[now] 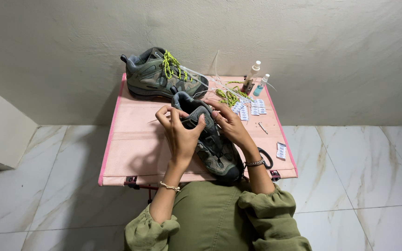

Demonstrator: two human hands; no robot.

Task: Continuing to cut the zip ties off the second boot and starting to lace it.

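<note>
Olive sleeves nearest; both my hands, left [181, 131] and right [231, 124], grip the unlaced shoe [210, 144], toe toward me.

On a small pink fabric-topped folding worktop [131, 153], both hands grip a grey-green hiking shoe without laces [212, 144], its toe pointing toward the person. The left hand [180, 132] clasps the shoe's collar, thumb hooked over the edge; the right hand [231, 123] holds the opposite side near the tongue. A matching grey-green hiking shoe with neon yellow laces [164, 74] stands at the far edge. Near it lie a loose yellow lace [229, 96], two small spray bottles [256, 80], white sachets [250, 109] and black scissors [267, 159].
</note>
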